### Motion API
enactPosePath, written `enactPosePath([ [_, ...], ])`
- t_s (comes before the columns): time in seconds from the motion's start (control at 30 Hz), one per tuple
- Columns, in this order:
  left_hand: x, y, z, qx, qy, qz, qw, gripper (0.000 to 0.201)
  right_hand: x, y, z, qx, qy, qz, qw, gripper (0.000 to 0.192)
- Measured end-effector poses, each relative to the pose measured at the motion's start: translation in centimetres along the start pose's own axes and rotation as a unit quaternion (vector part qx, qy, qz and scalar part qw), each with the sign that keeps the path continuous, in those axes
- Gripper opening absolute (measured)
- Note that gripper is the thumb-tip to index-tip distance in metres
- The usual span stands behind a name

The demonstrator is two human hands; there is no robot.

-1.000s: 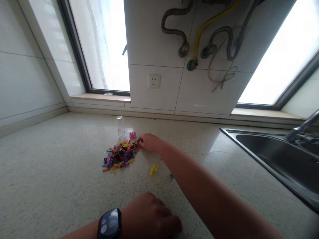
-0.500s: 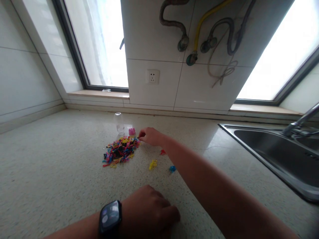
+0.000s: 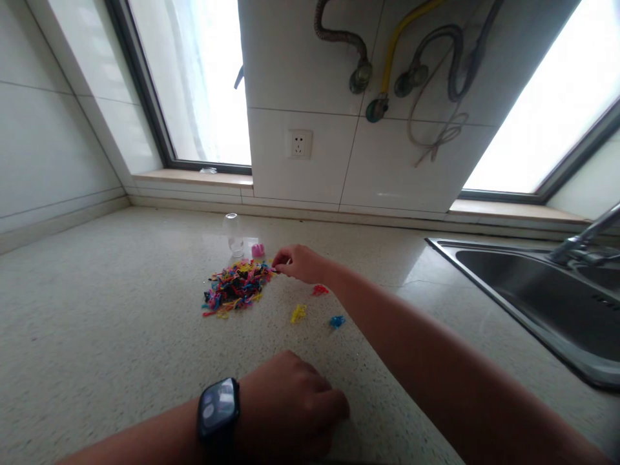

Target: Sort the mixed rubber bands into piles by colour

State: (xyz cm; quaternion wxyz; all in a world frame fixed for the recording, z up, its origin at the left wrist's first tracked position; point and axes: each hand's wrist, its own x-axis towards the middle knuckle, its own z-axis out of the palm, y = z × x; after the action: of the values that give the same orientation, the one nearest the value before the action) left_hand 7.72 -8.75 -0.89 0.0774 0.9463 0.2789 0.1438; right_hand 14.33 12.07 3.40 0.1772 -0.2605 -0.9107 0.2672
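Observation:
A heap of small colourful rubber bands (image 3: 237, 285) lies on the speckled counter. At its right edge my right hand (image 3: 295, 263) is pinched, with a small dark band at the fingertips. Apart from the heap are three little groups: red bands (image 3: 320, 290), yellow bands (image 3: 298, 314) and blue bands (image 3: 337, 321), near my right forearm. My left hand (image 3: 295, 410) rests on the counter in front, fingers curled under; whether anything is inside them is hidden. A dark smartwatch (image 3: 219, 410) is on the left wrist.
Behind the heap stand a clear plastic bottle (image 3: 234, 236) and a pink cap (image 3: 258, 250). A steel sink (image 3: 523, 290) with a faucet (image 3: 586, 239) is set into the counter at the right. The tiled wall carries a socket (image 3: 301, 143) and hoses above.
My right hand has shifted slightly at the heap's edge, its pinch now turned more into view. The view has tilted a little; my left hand stays on the counter.

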Motion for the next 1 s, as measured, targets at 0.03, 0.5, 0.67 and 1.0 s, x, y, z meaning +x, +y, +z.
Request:
enactPosePath([
  [0.03, 0.0, 0.0, 0.0, 0.001, 0.001, 0.0, 1.0, 0.019, -0.1, 0.0, 0.0, 0.004, 0.0, 0.0, 1.0, 0.015],
  [0.5, 0.0, 0.0, -0.2, 0.01, -0.012, 0.004, 1.0, 0.021, -4.2, 0.1, -3.5, 0.103, 0.038, 0.042, 0.993, 0.023],
  [0.67, 0.0, 0.1, 0.1, 0.026, -0.002, 0.007, 1.0, 0.014, -10.9, 2.8, -6.7, 0.085, 0.108, 0.073, 0.988, 0.031],
  [1.0, 0.1, 0.4, -0.3, 0.027, -0.006, 0.009, 1.0, 0.007, -18.9, 5.7, -8.6, 0.004, -0.03, 0.165, 0.986, 0.024],
])
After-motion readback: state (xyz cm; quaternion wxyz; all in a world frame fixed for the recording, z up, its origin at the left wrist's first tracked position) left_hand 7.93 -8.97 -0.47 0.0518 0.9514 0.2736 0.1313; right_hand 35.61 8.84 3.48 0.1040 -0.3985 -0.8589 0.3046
